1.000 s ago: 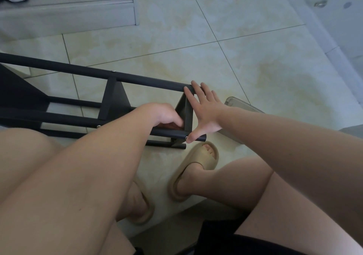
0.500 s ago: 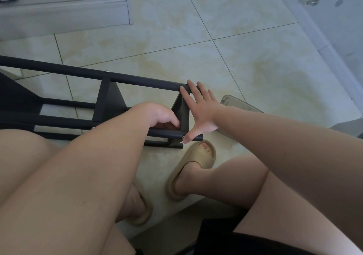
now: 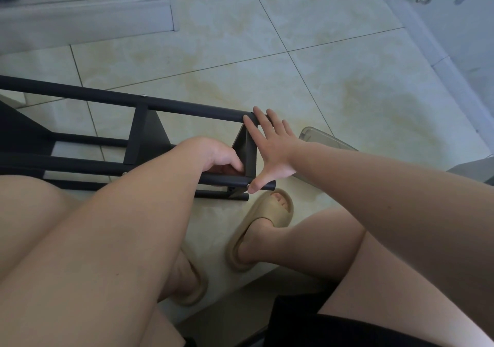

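A black metal rack frame (image 3: pixel 112 100) lies on its side on the tiled floor, its tubes running from the left edge to the middle. My left hand (image 3: pixel 219 158) curls its fingers round the near tube just left of the end crosspiece (image 3: pixel 250 157). My right hand (image 3: pixel 272 149) lies flat against the frame's right end, straight fingers touching the far tube's tip and the thumb pressing the near tube's end by a small screw. The left hand's fingertips are hidden under the tube.
A clear plastic container (image 3: pixel 320 139) lies on the floor behind my right wrist. My feet in beige slippers (image 3: pixel 263 226) stand just below the frame. A low white step (image 3: pixel 88 12) sits at the back left, a white wall base (image 3: pixel 443 60) at the right.
Both hands keep their places on the frame. Only the view has drifted slightly.
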Motion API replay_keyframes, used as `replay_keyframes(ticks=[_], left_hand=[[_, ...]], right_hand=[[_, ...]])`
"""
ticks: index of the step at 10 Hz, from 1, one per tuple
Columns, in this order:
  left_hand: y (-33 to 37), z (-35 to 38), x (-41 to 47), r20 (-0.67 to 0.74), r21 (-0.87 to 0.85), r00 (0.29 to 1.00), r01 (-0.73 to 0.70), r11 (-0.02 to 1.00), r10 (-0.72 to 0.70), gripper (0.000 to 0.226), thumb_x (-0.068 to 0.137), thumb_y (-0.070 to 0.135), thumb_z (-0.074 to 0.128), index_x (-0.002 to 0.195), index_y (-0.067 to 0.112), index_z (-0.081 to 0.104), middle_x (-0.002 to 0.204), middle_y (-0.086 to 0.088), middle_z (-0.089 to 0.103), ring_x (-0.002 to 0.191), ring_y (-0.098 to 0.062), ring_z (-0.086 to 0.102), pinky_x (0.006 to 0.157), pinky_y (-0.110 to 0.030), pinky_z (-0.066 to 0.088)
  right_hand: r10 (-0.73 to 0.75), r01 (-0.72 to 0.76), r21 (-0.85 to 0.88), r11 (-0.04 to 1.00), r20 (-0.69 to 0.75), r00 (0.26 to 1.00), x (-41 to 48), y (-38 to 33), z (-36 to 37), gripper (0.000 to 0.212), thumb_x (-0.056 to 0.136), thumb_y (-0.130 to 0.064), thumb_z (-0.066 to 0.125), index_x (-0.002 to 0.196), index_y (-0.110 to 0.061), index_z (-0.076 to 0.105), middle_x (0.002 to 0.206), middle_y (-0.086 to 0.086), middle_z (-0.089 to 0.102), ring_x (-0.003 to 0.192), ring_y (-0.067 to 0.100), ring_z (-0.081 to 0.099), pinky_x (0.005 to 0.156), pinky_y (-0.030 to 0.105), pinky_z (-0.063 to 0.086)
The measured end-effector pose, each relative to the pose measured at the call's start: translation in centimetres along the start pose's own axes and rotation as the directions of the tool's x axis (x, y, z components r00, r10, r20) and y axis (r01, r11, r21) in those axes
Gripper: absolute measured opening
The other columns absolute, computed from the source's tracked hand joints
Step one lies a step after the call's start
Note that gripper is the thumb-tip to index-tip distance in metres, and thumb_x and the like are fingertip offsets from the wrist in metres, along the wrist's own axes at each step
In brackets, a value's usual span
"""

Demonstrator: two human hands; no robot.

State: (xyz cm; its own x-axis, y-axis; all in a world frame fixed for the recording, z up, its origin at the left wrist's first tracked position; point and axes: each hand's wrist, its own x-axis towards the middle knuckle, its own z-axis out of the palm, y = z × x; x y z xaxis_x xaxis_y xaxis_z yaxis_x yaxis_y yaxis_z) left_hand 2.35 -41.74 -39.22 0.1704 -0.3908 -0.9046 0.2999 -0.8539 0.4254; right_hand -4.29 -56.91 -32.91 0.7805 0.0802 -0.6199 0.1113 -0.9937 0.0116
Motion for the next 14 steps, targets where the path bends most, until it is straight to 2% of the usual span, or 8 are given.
replay_keyframes(ticks=[2,4,6,8,10,12,13,14], left_hand=[[-0.23,-0.30,0.07,0.050,-0.089,0.999,0.005,0.996,-0.001,0.014,0.085,0.022,0.068,0.080,0.014,0.079,0.085,-0.005,0.072,0.071,-0.022,0.064,0.072,-0.032,0.055],[0.07,0.17,0.15,-0.051,0.002,0.999,-0.002,1.000,0.002,0.017,0.084,0.027,0.074,0.076,0.013,0.075,0.084,-0.008,0.072,0.077,-0.027,0.062,0.079,-0.033,0.048],[-0.10,0.01,-0.17,0.017,-0.066,1.000,-0.010,0.998,0.011,0.022,0.087,0.020,0.067,0.069,0.014,0.078,0.085,-0.008,0.071,0.078,-0.026,0.062,0.077,-0.033,0.050],[-0.11,0.06,0.59,-0.044,-0.003,0.999,0.012,1.000,-0.012,0.017,0.082,0.028,0.074,0.078,0.011,0.074,0.078,-0.008,0.071,0.072,-0.026,0.063,0.072,-0.033,0.053],[-0.22,-0.10,0.20,0.037,-0.057,0.999,-0.022,0.998,0.024,0.028,0.090,0.021,0.066,0.112,0.006,0.075,0.101,-0.012,0.071,0.091,-0.028,0.062,0.090,-0.037,0.048],[-0.04,0.20,0.36,-0.031,-0.065,0.999,-0.032,0.997,0.030,0.014,0.085,0.022,0.070,0.084,0.009,0.072,0.079,-0.009,0.069,0.073,-0.028,0.062,0.071,-0.034,0.053],[-0.04,0.24,0.47,-0.055,0.000,0.998,-0.022,1.000,0.022,0.017,0.085,0.026,0.072,0.083,0.009,0.072,0.082,-0.009,0.068,0.079,-0.028,0.060,0.079,-0.035,0.048],[-0.14,0.01,0.22,0.018,-0.033,1.000,-0.025,0.999,0.026,0.023,0.090,0.023,0.066,0.104,0.007,0.076,0.095,-0.009,0.071,0.086,-0.026,0.062,0.078,-0.033,0.049]], right_hand=[[0.006,-0.006,0.003,1.000,-0.002,1.000,0.00,-0.08,0.10,0.161,0.051,-0.086,0.074,0.154,-0.023,-0.032,0.161,0.007,-0.037,0.149,0.036,-0.031,0.124,0.057,-0.004],[0.009,-0.009,0.004,1.000,-0.011,1.000,-0.10,-0.11,0.08,0.160,0.051,-0.085,0.075,0.155,-0.024,-0.031,0.162,0.006,-0.036,0.150,0.035,-0.030,0.124,0.057,-0.003],[0.010,-0.010,0.006,1.000,-0.003,1.000,-0.18,-0.22,0.02,0.160,0.051,-0.085,0.075,0.154,-0.024,-0.031,0.161,0.006,-0.037,0.150,0.035,-0.031,0.124,0.057,-0.003],[0.010,-0.010,0.012,1.000,0.002,1.000,-0.16,-0.28,0.08,0.160,0.051,-0.085,0.075,0.154,-0.024,-0.032,0.161,0.006,-0.037,0.149,0.035,-0.031,0.124,0.057,-0.003],[0.007,-0.007,0.012,1.000,0.000,1.000,-0.20,-0.22,0.05,0.160,0.052,-0.084,0.075,0.154,-0.024,-0.032,0.161,0.006,-0.037,0.149,0.035,-0.031,0.124,0.057,-0.003],[0.004,-0.004,0.017,1.000,-0.003,1.000,-0.28,-0.20,0.03,0.159,0.052,-0.084,0.076,0.154,-0.024,-0.031,0.161,0.006,-0.037,0.149,0.035,-0.031,0.124,0.058,-0.002],[0.005,-0.005,0.014,1.000,-0.001,1.000,-0.24,-0.24,0.05,0.160,0.052,-0.084,0.076,0.154,-0.024,-0.031,0.161,0.006,-0.037,0.150,0.035,-0.031,0.124,0.058,-0.003],[0.007,-0.007,0.013,1.000,0.000,1.000,-0.18,-0.22,0.12,0.160,0.051,-0.085,0.075,0.154,-0.024,-0.031,0.161,0.006,-0.038,0.150,0.035,-0.031,0.124,0.058,-0.003]])
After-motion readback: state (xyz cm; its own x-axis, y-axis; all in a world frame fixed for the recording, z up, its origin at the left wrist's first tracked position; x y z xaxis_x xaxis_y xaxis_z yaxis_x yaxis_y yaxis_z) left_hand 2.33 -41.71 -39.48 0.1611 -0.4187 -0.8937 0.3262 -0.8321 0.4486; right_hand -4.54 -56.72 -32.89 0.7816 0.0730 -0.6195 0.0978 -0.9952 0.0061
